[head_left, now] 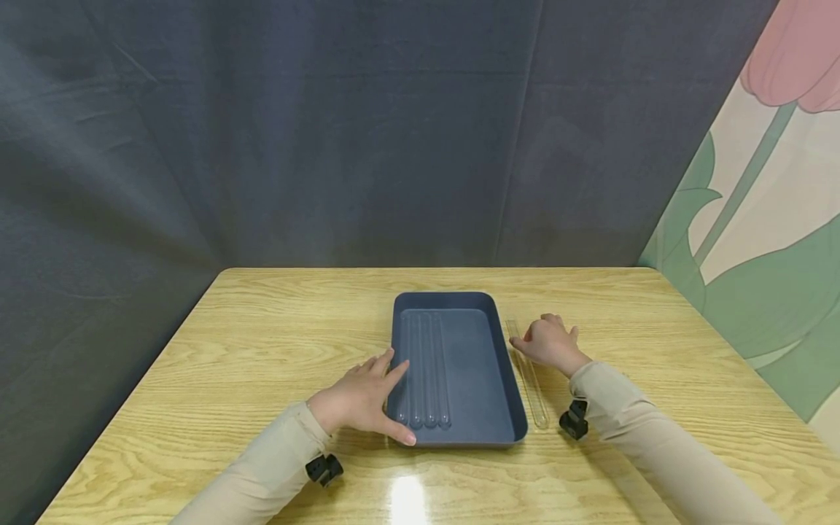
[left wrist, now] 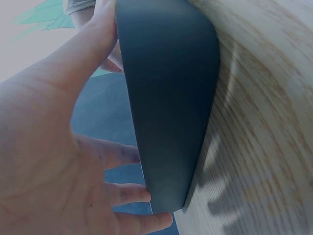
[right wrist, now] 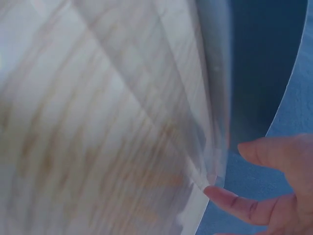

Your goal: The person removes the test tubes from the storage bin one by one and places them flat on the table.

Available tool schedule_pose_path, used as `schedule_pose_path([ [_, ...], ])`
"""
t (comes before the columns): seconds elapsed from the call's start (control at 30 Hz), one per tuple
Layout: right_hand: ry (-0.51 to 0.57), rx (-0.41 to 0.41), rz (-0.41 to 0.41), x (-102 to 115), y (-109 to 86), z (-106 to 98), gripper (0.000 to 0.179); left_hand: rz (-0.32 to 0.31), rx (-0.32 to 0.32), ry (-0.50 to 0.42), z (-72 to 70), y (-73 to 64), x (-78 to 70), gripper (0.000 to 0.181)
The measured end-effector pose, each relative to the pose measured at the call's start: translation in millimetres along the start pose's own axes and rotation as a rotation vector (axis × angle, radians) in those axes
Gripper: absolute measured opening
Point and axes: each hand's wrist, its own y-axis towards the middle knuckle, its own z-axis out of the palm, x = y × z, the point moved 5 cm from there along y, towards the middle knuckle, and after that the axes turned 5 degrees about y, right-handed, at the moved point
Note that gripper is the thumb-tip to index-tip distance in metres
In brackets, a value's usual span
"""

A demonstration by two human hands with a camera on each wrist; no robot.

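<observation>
Resting a loosely spread left hand (head_left: 361,397) on a dark blue tray's (head_left: 479,375) left rim.
Touching a clear test tube (head_left: 528,375) just right of the tray with the right hand (head_left: 550,344), leaving any pinch impossible to tell; showing four more test tubes (head_left: 429,372) inside the tray's left half.

Your right hand (right wrist: 301,181) has two digits parted at the clear tube (right wrist: 217,112): one fingertip touches its end, while the other is near the dark tray (right wrist: 264,63). The tube, blurred, runs back from that fingertip past your hand. Below your hand lies the wooden table (right wrist: 73,147); beyond your fingers, blue cloth (right wrist: 252,178).
</observation>
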Motion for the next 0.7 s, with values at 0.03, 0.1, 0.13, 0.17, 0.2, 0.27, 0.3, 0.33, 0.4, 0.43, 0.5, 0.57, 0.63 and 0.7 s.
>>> schedule_pose_path([
  [0.03, -0.001, -0.001, -0.001, -0.3, 0.3, 0.0, 0.039, -0.001, -0.001, -0.001, 0.1, 0.1, 0.3, 0.109],
  [0.1, -0.001, -0.001, 0.0, -0.8, 0.8, -0.4, 0.039, -0.005, -0.001, -0.002, 0.1, -0.1, 0.8, 0.109],
  [0.13, -0.002, -0.001, 0.0, -0.8, 1.0, -0.8, 0.039, -0.005, -0.001, -0.002, 0.1, -0.1, 0.9, 0.109],
  [0.17, -0.003, 0.0, 0.001, -1.1, 1.2, -1.2, 0.039, -0.005, 0.0, -0.002, 0.1, -0.1, 0.9, 0.109],
  [0.2, -0.003, 0.0, 0.002, -1.6, 1.6, -1.6, 0.039, -0.004, -0.001, -0.002, 0.0, 0.0, 1.0, 0.109],
  [0.27, -0.005, -0.002, 0.004, -2.1, 1.9, -2.6, 0.039, 0.0, -0.002, -0.001, 0.0, 0.1, 0.6, 0.109],
  [0.3, -0.007, -0.004, 0.001, -1.7, 1.8, -3.2, 0.039, 0.001, -0.002, -0.002, 0.0, 0.2, 0.4, 0.109],
  [0.33, -0.007, -0.006, -0.001, -1.7, 1.8, -3.8, 0.039, 0.002, -0.002, -0.002, -0.1, 0.2, 0.2, 0.109],
  [0.4, -0.005, -0.011, -0.005, -1.4, 2.1, -5.1, 0.039, 0.005, -0.002, -0.003, -0.1, 0.3, 0.0, 0.109],
  [0.43, -0.006, -0.015, -0.01, -0.4, 1.8, -6.1, 0.039, 0.005, -0.002, -0.002, -0.1, 0.3, -0.1, 0.109],
  [0.5, -0.003, -0.021, -0.021, 1.9, 1.5, -8.1, 0.039, 0.006, -0.001, -0.001, 0.1, 0.2, -0.2, 0.109],
  [0.57, 0.005, -0.031, -0.032, 4.3, 1.7, -10.5, 0.039, 0.007, -0.001, 0.0, -0.1, 0.0, -0.2, 0.109],
  [0.63, 0.008, -0.044, -0.046, 7.5, 1.6, -13.2, 0.039, 0.005, -0.001, -0.001, -0.1, 0.0, 0.0, 0.109],
  [0.7, 0.014, -0.056, -0.056, 10.4, 1.5, -15.9, 0.039, 0.003, -0.002, -0.004, 0.0, 0.3, 0.5, 0.109],
])
